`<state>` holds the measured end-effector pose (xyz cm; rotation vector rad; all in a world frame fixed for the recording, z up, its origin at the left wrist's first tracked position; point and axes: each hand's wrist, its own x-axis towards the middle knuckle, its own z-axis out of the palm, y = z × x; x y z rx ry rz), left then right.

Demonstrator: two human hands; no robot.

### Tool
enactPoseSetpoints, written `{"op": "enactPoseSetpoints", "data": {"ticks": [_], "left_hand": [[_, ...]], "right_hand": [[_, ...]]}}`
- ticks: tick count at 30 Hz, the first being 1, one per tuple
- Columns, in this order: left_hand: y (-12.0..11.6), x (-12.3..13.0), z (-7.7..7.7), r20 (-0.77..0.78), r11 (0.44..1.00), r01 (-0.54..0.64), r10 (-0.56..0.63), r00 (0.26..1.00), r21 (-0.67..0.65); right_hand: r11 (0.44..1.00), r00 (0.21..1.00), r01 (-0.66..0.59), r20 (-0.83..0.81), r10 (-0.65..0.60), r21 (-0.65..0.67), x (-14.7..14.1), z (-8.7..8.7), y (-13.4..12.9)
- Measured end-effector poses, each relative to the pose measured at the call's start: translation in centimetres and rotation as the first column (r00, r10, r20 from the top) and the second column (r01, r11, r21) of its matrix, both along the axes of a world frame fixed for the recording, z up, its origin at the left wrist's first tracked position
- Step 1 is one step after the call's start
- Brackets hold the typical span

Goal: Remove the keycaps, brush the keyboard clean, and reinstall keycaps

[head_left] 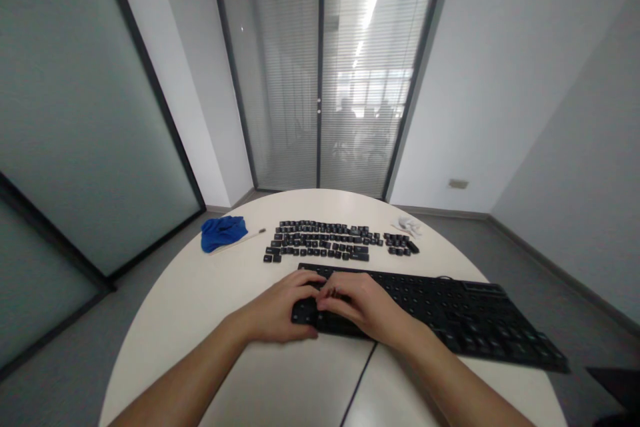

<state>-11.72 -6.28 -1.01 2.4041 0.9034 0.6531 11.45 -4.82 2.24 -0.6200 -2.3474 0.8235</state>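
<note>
A black keyboard base (425, 300) with its keycaps off lies slantwise across the white round table (200, 293). My left hand (280, 307) is at its left end, fingers apart, thumb along the near edge and fingertips on the upper left part. Over the left part of the keyboard, my right hand (357, 297) has thumb and forefinger pinched together; what is between them, if anything, is too small to tell. Beyond the keyboard, loose black keycaps (320, 240) are laid out in rows, with a smaller group (399, 243) to their right.
A blue cloth (223, 232) and a thin brush (240, 240) lie at the back left of the table. A crumpled white item (407, 225) is at the back right. A dark cable (359, 380) runs from the keyboard toward the near edge.
</note>
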Motion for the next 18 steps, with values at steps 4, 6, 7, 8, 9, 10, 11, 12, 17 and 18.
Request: {"op": "enactPoseSetpoints", "data": {"ticks": [4,6,7,8,9,10,11,12,17,18], "left_hand": [[0.0,0.2,-0.3,0.031,1.000,-0.005,0.005,1.000,0.013],[0.0,0.2,-0.5,0.045,1.000,-0.014,0.014,0.999,0.011],[0.0,0.2,-0.6,0.050,1.000,-0.021,0.021,0.999,0.005],[0.1,0.3,-0.6,0.055,1.000,-0.027,0.027,0.998,-0.003],[0.1,0.3,-0.7,0.056,0.999,-0.031,0.032,0.998,-0.012],[0.1,0.3,-0.8,0.055,0.999,-0.034,0.035,0.998,-0.021],[0.1,0.3,-0.9,0.053,0.999,-0.037,0.038,0.998,-0.029],[0.2,0.3,-0.9,0.051,0.999,-0.037,0.038,0.998,-0.037],[0.3,0.2,-1.2,0.079,0.998,-0.028,0.033,0.996,-0.059],[0.4,0.2,-1.2,0.089,0.998,-0.026,0.031,0.996,-0.062]], "right_hand": [[0.973,0.987,0.052,-0.137,-0.085,-0.225,0.2,-0.8,1.0],[0.948,0.975,0.046,-0.192,-0.111,-0.315,0.1,-1.4,1.3],[0.934,0.969,0.043,-0.212,-0.125,-0.354,0.0,-1.6,1.5],[0.920,0.964,0.042,-0.226,-0.139,-0.389,-0.1,-1.9,1.6],[0.907,0.960,0.041,-0.235,-0.152,-0.418,-0.2,-2.2,1.8],[0.896,0.957,0.043,-0.240,-0.165,-0.442,-0.2,-2.4,1.9],[0.888,0.954,0.048,-0.243,-0.176,-0.458,-0.3,-2.6,2.1],[0.882,0.952,0.052,-0.243,-0.185,-0.468,-0.3,-2.8,2.2],[0.848,0.954,0.049,-0.226,-0.196,-0.528,-0.3,-3.5,2.8],[0.841,0.954,0.047,-0.225,-0.197,-0.539,-0.3,-3.6,2.9]]}}
